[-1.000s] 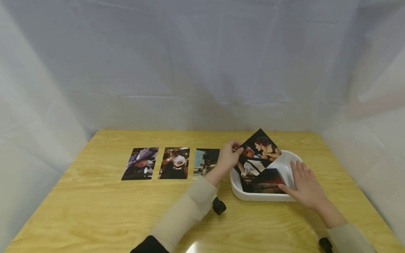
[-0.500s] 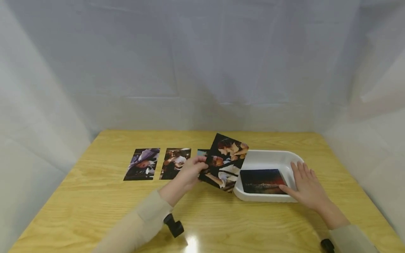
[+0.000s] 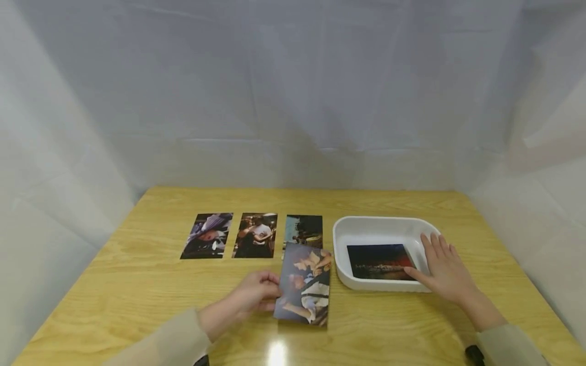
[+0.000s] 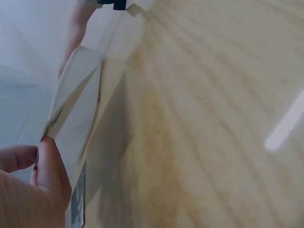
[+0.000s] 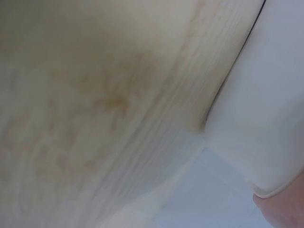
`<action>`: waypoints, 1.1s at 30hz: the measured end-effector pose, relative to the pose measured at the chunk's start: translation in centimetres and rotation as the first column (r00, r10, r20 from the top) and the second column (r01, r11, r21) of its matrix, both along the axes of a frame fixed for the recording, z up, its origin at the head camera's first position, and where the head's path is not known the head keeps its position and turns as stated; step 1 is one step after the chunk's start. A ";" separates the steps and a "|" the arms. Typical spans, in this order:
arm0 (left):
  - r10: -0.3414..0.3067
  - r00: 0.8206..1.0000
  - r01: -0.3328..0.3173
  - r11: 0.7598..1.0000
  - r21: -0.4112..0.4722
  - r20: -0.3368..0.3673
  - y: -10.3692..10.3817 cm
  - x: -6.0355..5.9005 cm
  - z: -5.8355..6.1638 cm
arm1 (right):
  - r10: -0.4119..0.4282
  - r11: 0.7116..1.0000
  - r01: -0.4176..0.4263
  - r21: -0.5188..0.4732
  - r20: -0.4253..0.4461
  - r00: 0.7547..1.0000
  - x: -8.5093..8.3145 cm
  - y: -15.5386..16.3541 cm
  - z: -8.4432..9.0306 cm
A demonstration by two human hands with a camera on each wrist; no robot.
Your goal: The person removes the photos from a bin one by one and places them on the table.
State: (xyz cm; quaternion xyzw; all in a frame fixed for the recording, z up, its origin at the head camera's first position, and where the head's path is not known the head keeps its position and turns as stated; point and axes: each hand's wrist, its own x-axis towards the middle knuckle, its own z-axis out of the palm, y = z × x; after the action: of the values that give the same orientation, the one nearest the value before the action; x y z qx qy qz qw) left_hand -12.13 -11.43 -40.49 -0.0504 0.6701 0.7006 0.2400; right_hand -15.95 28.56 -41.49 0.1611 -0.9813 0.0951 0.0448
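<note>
My left hand (image 3: 247,300) pinches a photo print (image 3: 304,287) by its left edge, tilted and glossy with glare, over the front middle of the table. In the left wrist view the print (image 4: 73,102) appears nearly edge-on between thumb and fingers of the hand (image 4: 40,185). My right hand (image 3: 446,269) rests on the right rim of a white tray (image 3: 384,286), fingers straight, thumb reaching over a dark photo (image 3: 380,262) lying inside. The right wrist view catches only a bit of that hand (image 5: 285,204) against the tray wall (image 5: 261,95).
Three photos lie in a row left of the tray: a purple-toned one (image 3: 207,236), one of a couple (image 3: 255,235), and an outdoor scene (image 3: 304,229) whose lower edge the held print overlaps. Pale sheeting (image 3: 293,101) hangs behind the wooden table (image 3: 137,284).
My left hand has carried the print from above the tray leftward, then down toward the table's front, uncovering the dark photo and most of the third photo. My right hand has stayed put.
</note>
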 end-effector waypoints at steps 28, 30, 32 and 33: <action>-0.045 0.998 0.055 0.956 -0.288 0.040 -0.4 1.8 -2.1 | 0.007 1.000 -0.007 -0.020 -0.009 1.000 -0.2 0.2 -0.3; -0.036 0.998 0.047 0.955 -0.293 0.042 -0.5 1.7 -2.1 | 0.007 1.000 -0.007 -0.016 -0.016 1.000 -0.3 0.3 -0.4; -0.032 0.998 0.044 0.953 -0.298 0.046 -0.7 1.6 -2.2 | 0.009 1.000 -0.009 -0.012 -0.014 1.000 -0.3 0.3 -0.5; -0.035 0.998 0.046 0.952 -0.302 0.044 -0.8 1.5 -2.2 | 0.008 1.000 -0.009 -0.010 -0.012 1.000 -0.3 0.3 -0.5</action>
State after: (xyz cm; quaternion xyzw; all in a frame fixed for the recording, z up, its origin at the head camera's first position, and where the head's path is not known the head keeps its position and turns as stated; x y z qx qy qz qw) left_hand -10.59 -12.19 -42.72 -0.0862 0.7656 0.5836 0.2566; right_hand -16.25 28.83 -41.97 0.1656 -0.9798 0.0994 0.0511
